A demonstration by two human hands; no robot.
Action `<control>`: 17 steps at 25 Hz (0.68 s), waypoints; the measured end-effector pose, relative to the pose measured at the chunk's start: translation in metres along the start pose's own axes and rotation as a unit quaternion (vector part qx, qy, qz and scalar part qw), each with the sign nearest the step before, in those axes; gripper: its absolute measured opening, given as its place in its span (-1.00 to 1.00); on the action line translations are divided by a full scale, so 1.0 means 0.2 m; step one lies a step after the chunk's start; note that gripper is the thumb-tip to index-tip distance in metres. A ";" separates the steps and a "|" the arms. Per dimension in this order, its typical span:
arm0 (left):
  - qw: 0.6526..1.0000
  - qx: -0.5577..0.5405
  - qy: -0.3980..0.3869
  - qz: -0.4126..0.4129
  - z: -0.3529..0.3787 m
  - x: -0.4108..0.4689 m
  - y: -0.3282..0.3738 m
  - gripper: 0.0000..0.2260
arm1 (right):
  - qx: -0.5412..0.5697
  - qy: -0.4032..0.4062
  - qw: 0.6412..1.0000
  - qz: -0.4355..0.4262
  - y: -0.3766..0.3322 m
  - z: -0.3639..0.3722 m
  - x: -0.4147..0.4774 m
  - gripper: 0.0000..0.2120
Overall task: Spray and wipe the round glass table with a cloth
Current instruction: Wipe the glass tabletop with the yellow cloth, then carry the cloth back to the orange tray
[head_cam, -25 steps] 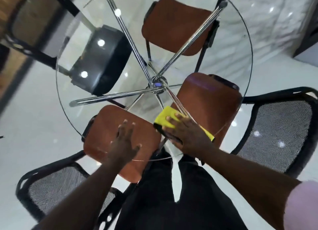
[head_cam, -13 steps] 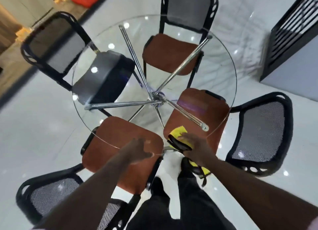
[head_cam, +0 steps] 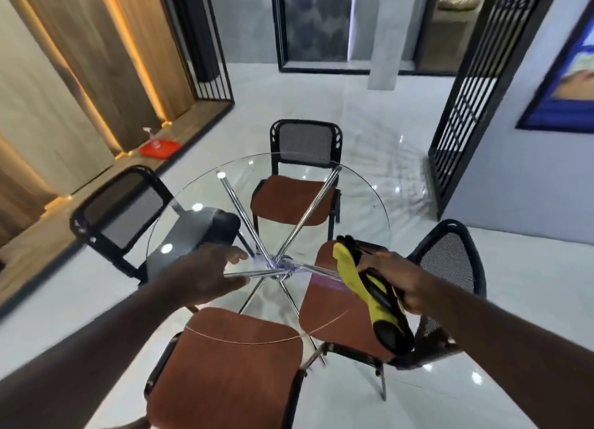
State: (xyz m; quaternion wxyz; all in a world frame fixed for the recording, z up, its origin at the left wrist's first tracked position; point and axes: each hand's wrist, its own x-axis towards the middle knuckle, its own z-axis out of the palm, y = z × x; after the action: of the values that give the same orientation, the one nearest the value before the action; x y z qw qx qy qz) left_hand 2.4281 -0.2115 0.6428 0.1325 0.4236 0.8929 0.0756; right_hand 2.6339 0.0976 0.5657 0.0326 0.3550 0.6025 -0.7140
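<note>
Holding the yellow-and-black cloth (head_cam: 348,274) just clear of the round glass desk (head_cam: 382,216), at its near right rim.
The right hand (head_cam: 392,274) has its grip clamped round the cloth's middle, so both ends hang free rather than lying flat on the glass. I judge this a lift between wiping strokes. The left hand (head_cam: 205,274) hovers above the glass near the centre, grip apart, fingers loose and holding nothing, perhaps ready to brace. Neither hand holds a spray bottle. Chairs (head_cam: 231,358) sit tucked under the glass, so reaching the far side probably means leaning.
</note>
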 end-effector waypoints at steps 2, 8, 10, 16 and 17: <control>1.000 -0.001 0.020 0.003 -0.05 -0.11 0.05 -0.50 | 0.004 0.024 0.999 -0.028 -0.04 0.01 -0.10 -0.74; 0.994 0.055 0.078 -0.046 -0.32 -0.70 -0.04 -0.48 | -0.136 0.034 0.982 -0.128 -0.41 0.37 -0.58 -0.65; 0.993 0.055 0.096 -0.052 -0.41 -0.88 -0.18 -0.50 | -0.251 0.031 0.950 -0.183 -0.51 0.58 -0.70 -0.55; 0.976 0.057 0.165 -0.132 -0.55 -1.75 -1.05 -0.46 | -0.454 0.027 0.845 -0.282 -0.60 1.86 -0.80 -0.07; 0.973 0.062 0.173 -0.141 -0.57 -1.91 -1.23 -0.45 | -0.468 0.017 0.831 -0.299 -0.59 2.10 -0.79 -0.07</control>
State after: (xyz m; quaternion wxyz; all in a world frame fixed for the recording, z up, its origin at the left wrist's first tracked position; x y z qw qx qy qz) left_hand 2.4451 -0.6658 0.7574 -0.0414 0.2808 0.9561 0.0730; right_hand 2.4990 -0.3015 0.7607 -0.0306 0.1119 0.9419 -0.3151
